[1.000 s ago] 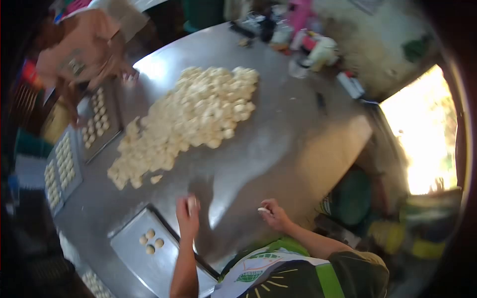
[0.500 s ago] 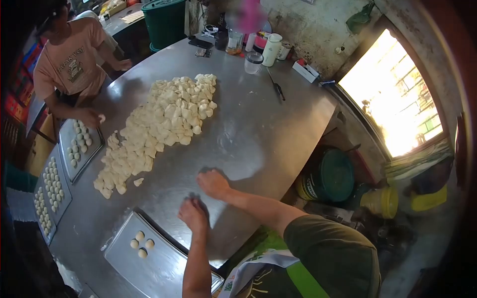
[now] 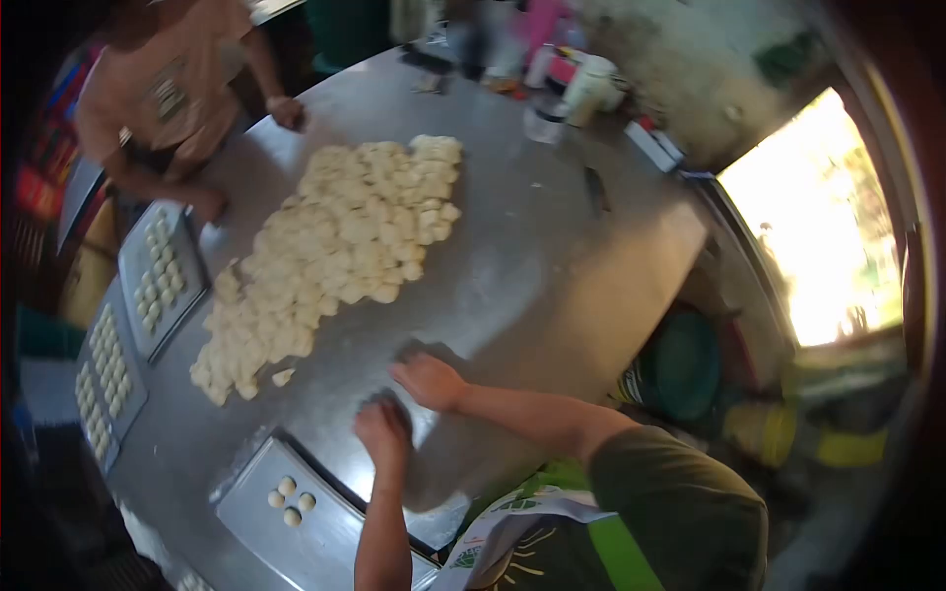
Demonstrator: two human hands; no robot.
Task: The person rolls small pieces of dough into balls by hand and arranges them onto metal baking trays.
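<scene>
My left hand (image 3: 381, 431) is curled, knuckles up, on the metal table beside the tray. Farther from me, my right hand (image 3: 430, 382) is curled the same way against the tabletop. Whatever lies under either palm is hidden. A large heap of cut dough pieces (image 3: 340, 231) spreads beyond my hands to the left. One loose dough piece (image 3: 284, 377) sits apart at its near edge. To the left of my left hand, a metal tray (image 3: 266, 547) holds several round dough balls (image 3: 292, 498) grouped at its far end.
Across the table (image 3: 532, 295), a co-worker (image 3: 177, 98) stands by a tray (image 3: 148, 335) with rows of dough balls; a second filled tray (image 3: 123, 424) lies nearer. A knife (image 3: 596, 189), a white bottle (image 3: 588, 89) and a clear cup (image 3: 545, 116) are at the back. Buckets stand right of the table.
The view has shifted slightly and blurred. My hands stay curled in nearly the same place on the table. The co-worker's near hand has moved off the tray's far edge toward the table.
</scene>
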